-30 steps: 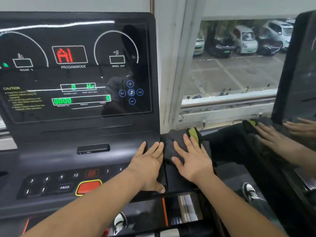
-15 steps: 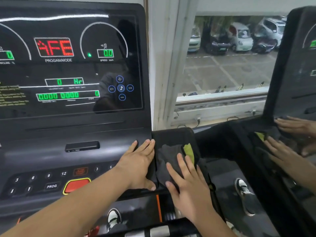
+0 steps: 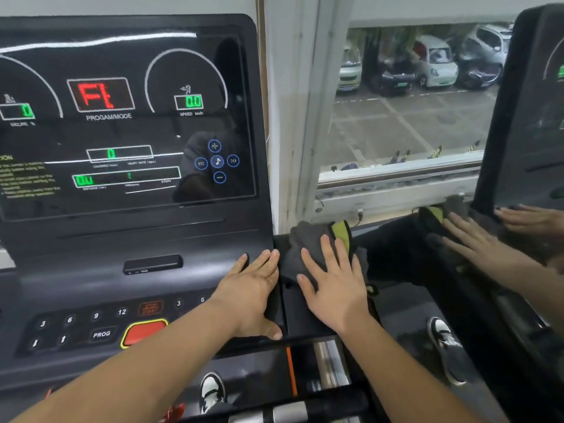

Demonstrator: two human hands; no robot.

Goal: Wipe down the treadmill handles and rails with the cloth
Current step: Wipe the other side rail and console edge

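Note:
A dark grey cloth [image 3: 300,245] with a yellow-green patch lies on the black right arm [image 3: 305,319] of the treadmill, beside the console. My right hand [image 3: 334,285] presses flat on the cloth with straight, spread fingers. My left hand [image 3: 253,288] rests flat on the right end of the console's lower panel [image 3: 91,282], fingers straight and together, thumb at the panel's front edge. The cloth's near part is hidden under my right hand.
The lit display [image 3: 122,117] rises behind the hands, with keys and a red stop button [image 3: 143,332] at lower left. A mirror [image 3: 525,209] on the right reflects both hands. A window [image 3: 406,111] stands behind. My shoes [image 3: 212,392] stand on the belt below.
My right hand has pushed the cloth forward along the arm again after drawing it back toward me half a second ago. My left hand has stayed in place on the console.

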